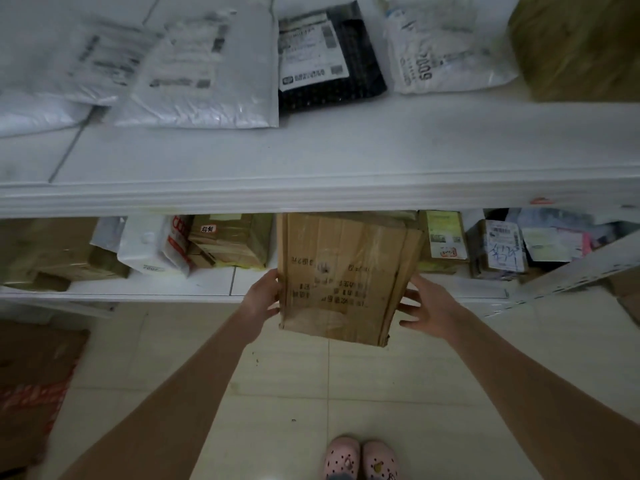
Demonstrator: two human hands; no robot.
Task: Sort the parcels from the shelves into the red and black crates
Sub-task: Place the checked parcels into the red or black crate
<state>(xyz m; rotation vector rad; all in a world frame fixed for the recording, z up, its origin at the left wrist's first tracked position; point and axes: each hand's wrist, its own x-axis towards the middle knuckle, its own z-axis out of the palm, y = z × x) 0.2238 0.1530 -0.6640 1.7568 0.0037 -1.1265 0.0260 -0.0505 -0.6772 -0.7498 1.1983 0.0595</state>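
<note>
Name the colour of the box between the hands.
Brown box, black printed characters on it; the head view shows it best.

Head-worn wide view, angled downward, close before shelves [311, 188]

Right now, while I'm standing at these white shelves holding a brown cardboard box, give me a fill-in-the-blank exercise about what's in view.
1. The brown cardboard box, held between the left hand and the right hand, sticks out from the ___ shelf.
2. On the upper white shelf, the bubble-textured mailer with a white label is ___ in colour.
3. The perforated clogs on the tiled floor are ___.

Missing words: lower; black; pink.
</note>
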